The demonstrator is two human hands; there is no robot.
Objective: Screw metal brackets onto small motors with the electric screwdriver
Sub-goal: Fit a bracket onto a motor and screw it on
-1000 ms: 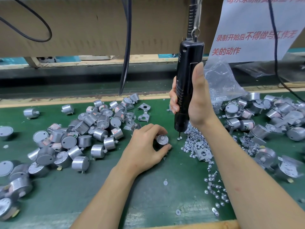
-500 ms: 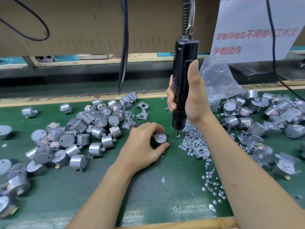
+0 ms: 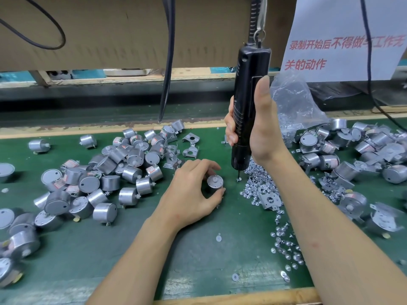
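Left hand is pinching motor upright for fastening; right hand, two o'clock, is gripping electric screwdriver over screws.

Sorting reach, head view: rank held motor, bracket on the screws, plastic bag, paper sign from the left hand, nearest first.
1. Held motor, in the left hand.
2. Bracket, right, on screws.
3. Plastic bag, back right.
4. Paper sign, farthest back right.

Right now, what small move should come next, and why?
Probably lift the screwdriver and bring its bit left over the motor that the left hand holds upright. The bit seems to stand on a screw at the edge of the screw pile.
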